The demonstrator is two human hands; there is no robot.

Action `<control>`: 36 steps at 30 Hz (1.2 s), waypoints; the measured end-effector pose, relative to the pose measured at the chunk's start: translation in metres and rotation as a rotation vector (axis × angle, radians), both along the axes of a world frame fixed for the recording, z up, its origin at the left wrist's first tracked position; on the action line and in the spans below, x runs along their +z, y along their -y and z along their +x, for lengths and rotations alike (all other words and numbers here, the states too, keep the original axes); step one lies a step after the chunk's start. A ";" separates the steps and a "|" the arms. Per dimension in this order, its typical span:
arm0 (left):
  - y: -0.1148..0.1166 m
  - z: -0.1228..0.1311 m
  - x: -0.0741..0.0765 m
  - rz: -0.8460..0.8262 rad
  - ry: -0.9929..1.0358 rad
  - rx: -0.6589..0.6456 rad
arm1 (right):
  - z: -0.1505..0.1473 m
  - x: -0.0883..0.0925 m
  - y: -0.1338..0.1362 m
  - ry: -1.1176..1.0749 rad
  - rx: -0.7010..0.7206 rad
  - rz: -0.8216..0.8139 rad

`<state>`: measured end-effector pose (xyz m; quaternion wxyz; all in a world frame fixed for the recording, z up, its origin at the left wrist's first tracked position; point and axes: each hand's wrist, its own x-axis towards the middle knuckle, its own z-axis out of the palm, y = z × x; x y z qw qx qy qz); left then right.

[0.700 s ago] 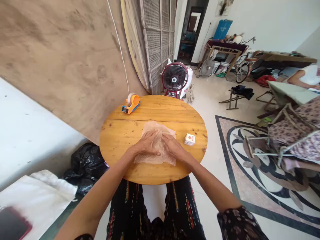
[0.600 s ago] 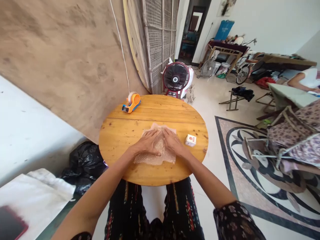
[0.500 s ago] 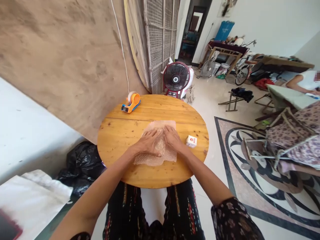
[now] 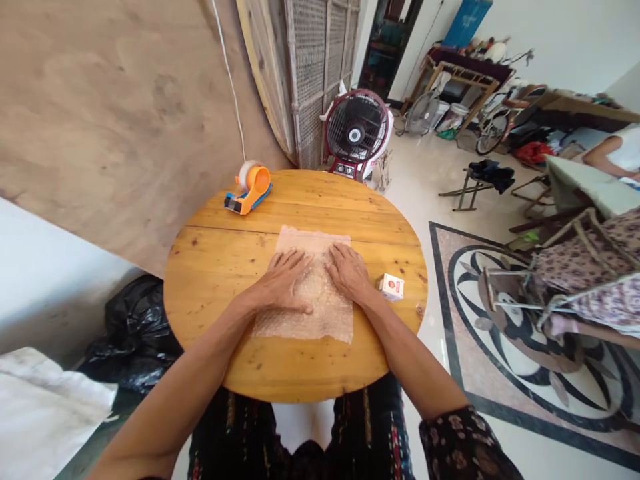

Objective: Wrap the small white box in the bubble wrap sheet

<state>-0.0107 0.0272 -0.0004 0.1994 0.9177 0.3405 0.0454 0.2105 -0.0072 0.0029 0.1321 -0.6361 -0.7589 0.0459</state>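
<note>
A sheet of bubble wrap [image 4: 320, 313] lies flat on the round wooden table [image 4: 225, 267]. My left hand [image 4: 280, 281] rests palm down on the sheet's left half, fingers stretched out. My right hand [image 4: 349, 271] lies flat on its right half, fingers spread and pointing away from me. Neither hand holds anything. A small white box with a red mark [image 4: 391, 287] stands just right of my right hand. An orange tape dispenser [image 4: 249, 188] sits at the table's far left edge.
A red fan [image 4: 356, 133] stands on the floor behind the table. A black bag [image 4: 130, 333] lies on the floor at the left. At the far right another person's arm [image 4: 607, 155] rests on a table, beside folding frames and patterned cloth.
The far part of the bubble wrap has gone from raised and crumpled to flat. My hands have slid apart and forward over it. The camera has moved closer to the table.
</note>
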 end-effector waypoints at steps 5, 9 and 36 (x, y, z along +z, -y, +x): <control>0.002 -0.001 0.003 0.034 0.061 0.007 | 0.000 0.001 -0.003 0.000 -0.006 -0.005; 0.005 0.003 -0.001 0.087 0.078 0.006 | 0.001 -0.001 -0.005 -0.012 -0.005 -0.004; 0.008 0.008 0.000 0.145 0.010 0.051 | -0.010 0.009 0.010 0.090 0.050 0.043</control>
